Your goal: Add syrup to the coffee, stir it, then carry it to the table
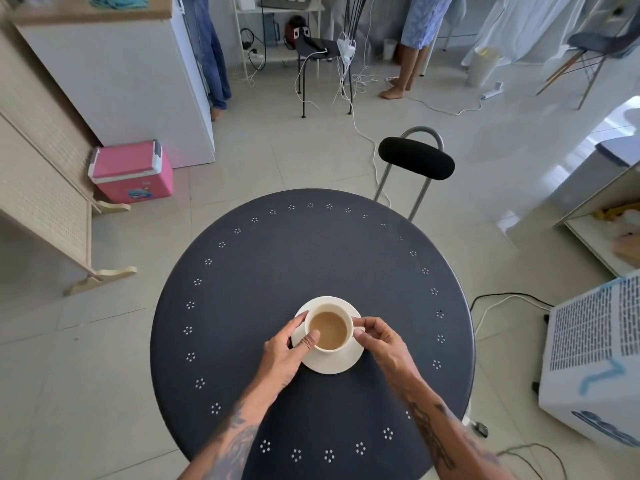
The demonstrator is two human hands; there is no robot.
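A cream coffee cup (330, 329) full of milky brown coffee stands on a cream saucer (332, 363) on the round dark table (311, 258), a little toward me from its middle. My left hand (285, 353) holds the cup's left side, thumb against the rim and fingers over the saucer's left edge. My right hand (379, 339) pinches the cup's handle on the right. No syrup or spoon is in view.
A black-backed metal chair (415, 161) stands behind the table on the right. A pink cooler box (133, 173) sits on the floor at left by a white cabinet (117, 74). A white appliance (595, 358) and floor cables lie right. Two people stand at the far end.
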